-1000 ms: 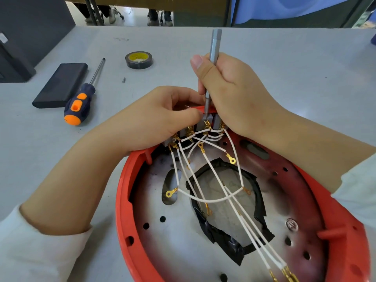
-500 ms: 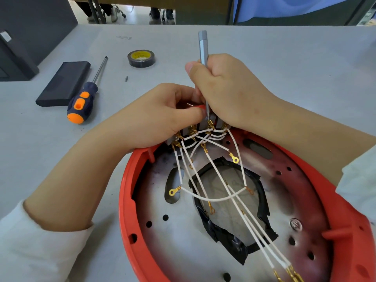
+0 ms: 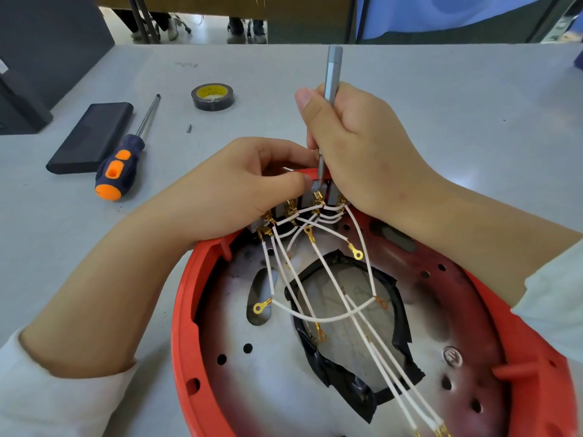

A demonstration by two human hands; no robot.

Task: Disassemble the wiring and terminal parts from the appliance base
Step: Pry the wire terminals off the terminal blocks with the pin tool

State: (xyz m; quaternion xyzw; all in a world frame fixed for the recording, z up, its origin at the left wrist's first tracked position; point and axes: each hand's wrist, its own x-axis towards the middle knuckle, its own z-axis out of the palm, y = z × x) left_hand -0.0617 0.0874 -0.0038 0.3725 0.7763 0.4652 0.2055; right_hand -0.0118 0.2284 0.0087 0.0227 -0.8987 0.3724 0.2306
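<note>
Tabletop [image 3: 441,99]: grey.
Red appliance base [image 3: 186,310]: on tabletop, nearest viewer.
White wires [image 3: 318,318]: inside base.
Terminal block [image 3: 312,200]: base's far rim; left hand [image 3: 233,197] fingers pinch it.
Grey screwdriver [image 3: 332,74]: upright, right hand [image 3: 356,146] fingers wrapped round, tip on block.

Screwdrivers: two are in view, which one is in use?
The slim grey screwdriver, gripped upright by the right hand with its tip at the terminal block. The orange-and-blue screwdriver lies untouched on the table.

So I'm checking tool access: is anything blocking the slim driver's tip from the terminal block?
Nothing visible does. The right hand holds the slim driver with its tip down at the terminal block; the left hand's fingers sit beside it.
</note>
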